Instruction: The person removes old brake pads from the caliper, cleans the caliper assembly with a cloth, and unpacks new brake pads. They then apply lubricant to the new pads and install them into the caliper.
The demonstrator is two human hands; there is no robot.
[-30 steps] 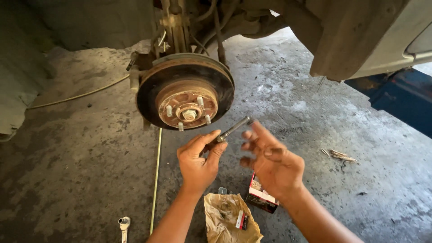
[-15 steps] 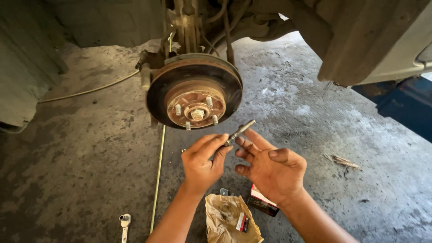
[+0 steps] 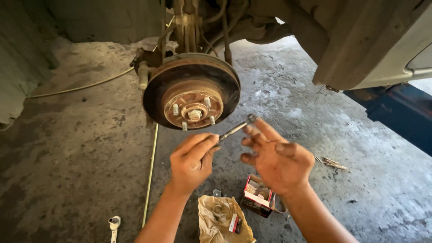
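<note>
A rusty brake disc (image 3: 191,90) with wheel studs hangs on the hub of a raised car, just beyond my hands. My left hand (image 3: 192,159) is closed around the lower end of a long dark metal pin (image 3: 236,128), which slants up to the right. My right hand (image 3: 274,157) is beside it with fingers spread, its fingertips touching the pin's upper end near the head. Both hands look greasy. They hover over the concrete floor, below the disc.
A small red and white carton (image 3: 257,195) and a crumpled brown bag (image 3: 222,218) lie on the floor under my hands. A ratchet tool (image 3: 114,222) lies at lower left. A thin hose (image 3: 150,171) runs across the floor. The car's body panel (image 3: 373,49) overhangs on the right.
My hands stay together on the pin, with the right fingers sliding along its upper end. The view has shifted slightly.
</note>
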